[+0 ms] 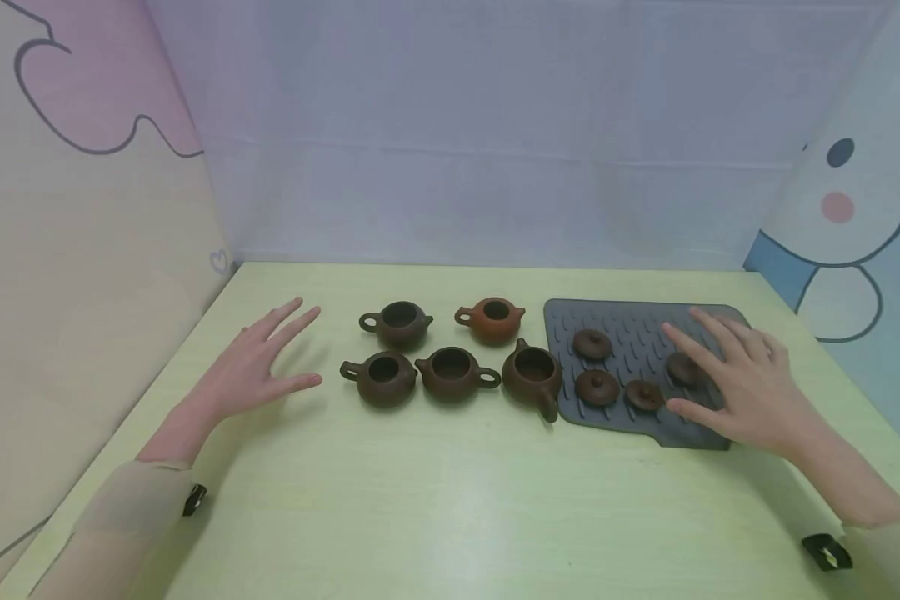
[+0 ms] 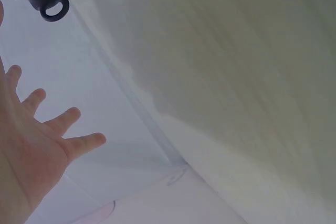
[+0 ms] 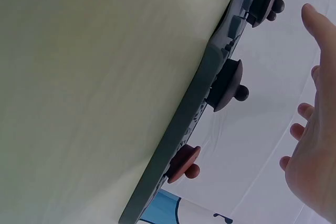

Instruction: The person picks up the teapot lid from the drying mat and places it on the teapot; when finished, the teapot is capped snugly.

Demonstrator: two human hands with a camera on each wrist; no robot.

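Note:
My left hand [image 1: 243, 367] hovers over the table with fingers spread, left of several lidless teapots, and holds nothing. Closest to it are a dark brown teapot [image 1: 385, 392] in the front row and another [image 1: 397, 333] behind. A reddish teapot [image 1: 493, 329] stands at the back. Two more brown teapots, one [image 1: 450, 385] with its handle to the right and one [image 1: 528, 387] beside the mat, complete the front row. My right hand [image 1: 753, 383], fingers apart, hangs above several teapot lids [image 1: 597, 389] without gripping any. A reddish lid [image 3: 184, 163] shows in the right wrist view, hidden in the head view.
The lids lie knob up on a dark grey ridged mat [image 1: 622, 421] at the table's right. The pale yellow-green table [image 1: 435, 500] is bordered by a whitish cloth [image 1: 495, 150] behind and printed panels [image 1: 105, 250] at both sides.

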